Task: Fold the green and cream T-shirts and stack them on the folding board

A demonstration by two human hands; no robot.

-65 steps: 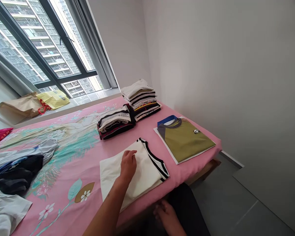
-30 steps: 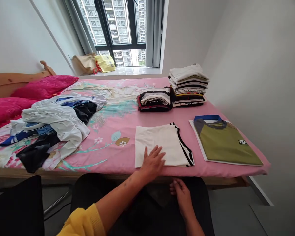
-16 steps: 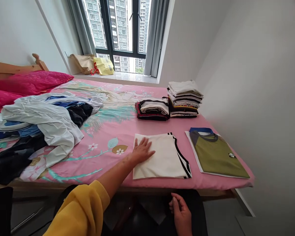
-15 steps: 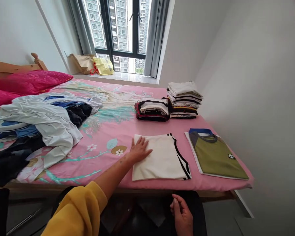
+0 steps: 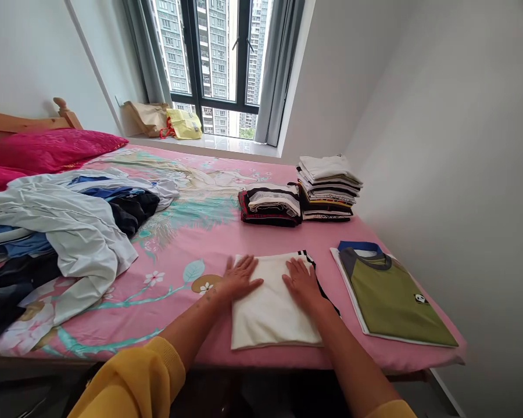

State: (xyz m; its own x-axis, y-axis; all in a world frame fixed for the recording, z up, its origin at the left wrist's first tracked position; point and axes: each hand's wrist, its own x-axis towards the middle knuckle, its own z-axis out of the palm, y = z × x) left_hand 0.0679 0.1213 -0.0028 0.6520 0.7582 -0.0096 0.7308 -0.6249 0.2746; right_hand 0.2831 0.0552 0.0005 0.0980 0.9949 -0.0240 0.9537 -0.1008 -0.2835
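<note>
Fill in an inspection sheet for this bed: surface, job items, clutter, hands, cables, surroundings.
Surface: pink floral bedsheet.
Job items: cream garment, black-trimmed, folded flat; folded olive shirt to its right, lying over a white piece; low stack and tall stack of folded clothes behind.
Clutter: loose clothes heaped at left.
Hands: left hand and right hand, both palm-down on the cream garment.
Cables: nothing seen.
Surroundings: window; brown bag and yellow bag on sill.
</note>
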